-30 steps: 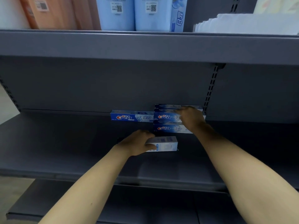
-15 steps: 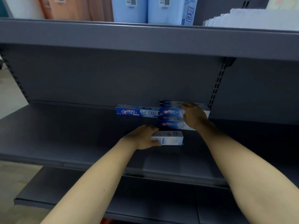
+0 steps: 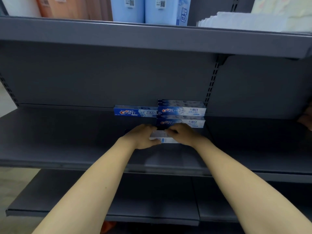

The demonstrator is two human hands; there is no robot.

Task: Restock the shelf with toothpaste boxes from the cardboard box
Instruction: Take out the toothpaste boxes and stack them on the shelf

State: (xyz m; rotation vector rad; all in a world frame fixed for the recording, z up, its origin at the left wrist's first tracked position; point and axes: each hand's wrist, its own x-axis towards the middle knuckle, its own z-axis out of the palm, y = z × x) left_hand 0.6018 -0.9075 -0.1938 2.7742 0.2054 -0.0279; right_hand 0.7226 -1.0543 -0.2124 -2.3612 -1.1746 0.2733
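A white and blue toothpaste box point(image 3: 163, 138) lies on the dark grey middle shelf point(image 3: 67, 141), its ends covered by my hands. My left hand point(image 3: 143, 136) grips its left end and my right hand point(image 3: 183, 134) grips its right end. Just behind them two Crest boxes are stacked against the back panel, the upper one point(image 3: 182, 110) over the lower one point(image 3: 185, 122). A third Crest box point(image 3: 135, 112) stands to their left. The cardboard box is out of view.
The upper shelf point(image 3: 152, 36) overhangs close above, carrying light blue packs point(image 3: 148, 9), orange packs point(image 3: 67, 7) and white folded goods point(image 3: 244, 21). A slotted upright point(image 3: 211, 85) divides the back panel. A lower shelf point(image 3: 152, 208) juts out below. Another person's hand point(image 3: 308, 119) shows at the right edge.
My right hand came off the stacked Crest boxes and down onto the right end of the box my left hand holds. The camera shifted slightly.
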